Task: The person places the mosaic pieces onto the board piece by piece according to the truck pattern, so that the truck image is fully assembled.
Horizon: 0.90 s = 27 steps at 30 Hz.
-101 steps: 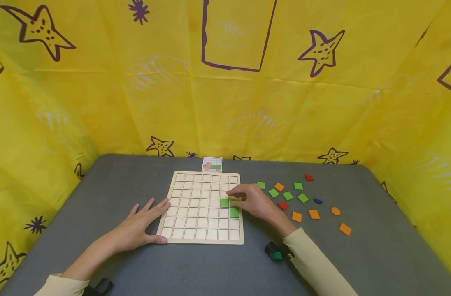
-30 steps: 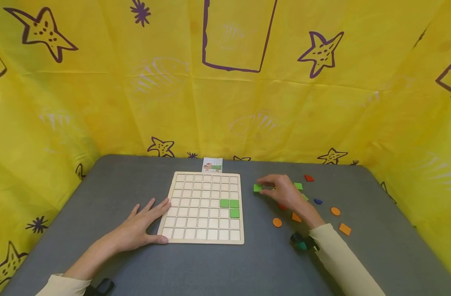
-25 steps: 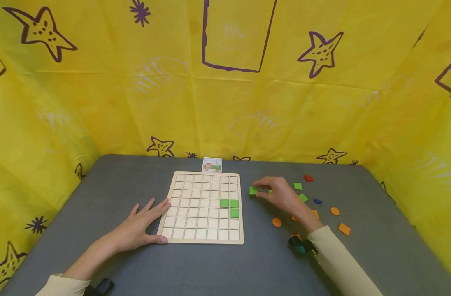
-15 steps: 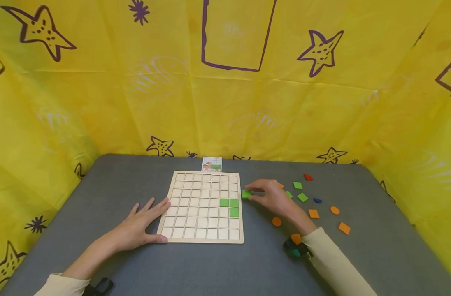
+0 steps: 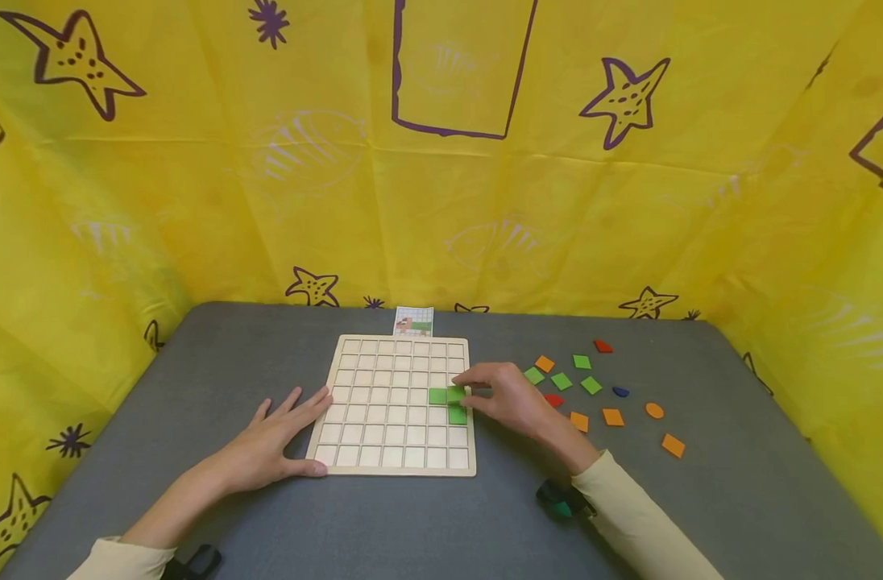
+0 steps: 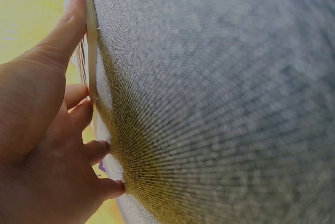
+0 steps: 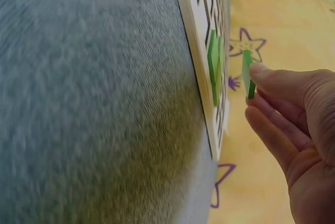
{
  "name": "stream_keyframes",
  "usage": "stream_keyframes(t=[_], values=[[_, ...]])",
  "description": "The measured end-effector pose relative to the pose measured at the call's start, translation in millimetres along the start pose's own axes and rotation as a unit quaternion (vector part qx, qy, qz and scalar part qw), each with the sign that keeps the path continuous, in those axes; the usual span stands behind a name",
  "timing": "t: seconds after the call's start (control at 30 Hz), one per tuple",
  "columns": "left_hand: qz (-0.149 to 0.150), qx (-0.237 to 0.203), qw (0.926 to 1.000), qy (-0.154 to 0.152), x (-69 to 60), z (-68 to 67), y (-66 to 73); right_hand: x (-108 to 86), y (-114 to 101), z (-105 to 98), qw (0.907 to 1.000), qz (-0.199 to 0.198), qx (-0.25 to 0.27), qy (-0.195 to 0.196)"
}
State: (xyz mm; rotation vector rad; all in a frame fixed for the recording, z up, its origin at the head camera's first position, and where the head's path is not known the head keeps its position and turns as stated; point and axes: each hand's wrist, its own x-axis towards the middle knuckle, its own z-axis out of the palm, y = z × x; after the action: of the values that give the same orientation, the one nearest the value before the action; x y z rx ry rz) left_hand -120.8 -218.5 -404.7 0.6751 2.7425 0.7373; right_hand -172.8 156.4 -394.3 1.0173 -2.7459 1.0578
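Note:
My right hand (image 5: pixel 510 400) pinches a green square tile (image 7: pixel 248 75) between thumb and fingers. It holds this tile above the right side of a pale wooden grid board (image 5: pixel 373 435), off the surface in the right wrist view. Green tiles (image 7: pixel 214 68) sit in the board's cells below; in the head view, one green tile (image 5: pixel 437 395) is plainly visible left of the fingertips, while others are partly covered. My left hand (image 5: pixel 267 445) has its fingers spread, with thumb and fingertips touching the board's left edge; the left wrist view shows the thumb (image 6: pixel 68 28) against the rim.
Right of the board lie loose green tiles (image 5: pixel 561 382), orange tiles (image 5: pixel 613 417), red pieces (image 5: pixel 603 346), an orange round piece (image 5: pixel 654 411) and a blue half-round piece (image 5: pixel 620 391). A small printed picture card (image 5: pixel 414 321) lies behind the board. Yellow cloth (image 5: pixel 441 209) surrounds the grey table (image 5: pixel 412 532).
After leaving a green tile on the board, my right hand took another from the loose pieces and carried it left over the board. My left hand stayed at the board's edge.

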Motion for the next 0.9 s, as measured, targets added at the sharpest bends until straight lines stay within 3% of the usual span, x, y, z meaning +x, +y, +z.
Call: stream_keyframes(t=[0.27,0.9], values=[[0.003,-0.002,1.0,0.008,0.7,1.0,-0.6,3.3,-7,8,0.9998,-0.006,-0.006,-0.02],[0.005,-0.007,0.9999,0.008,-0.6,0.9,-1.2,4.0,-15,27,0.9988,-0.038,-0.026,-0.017]])
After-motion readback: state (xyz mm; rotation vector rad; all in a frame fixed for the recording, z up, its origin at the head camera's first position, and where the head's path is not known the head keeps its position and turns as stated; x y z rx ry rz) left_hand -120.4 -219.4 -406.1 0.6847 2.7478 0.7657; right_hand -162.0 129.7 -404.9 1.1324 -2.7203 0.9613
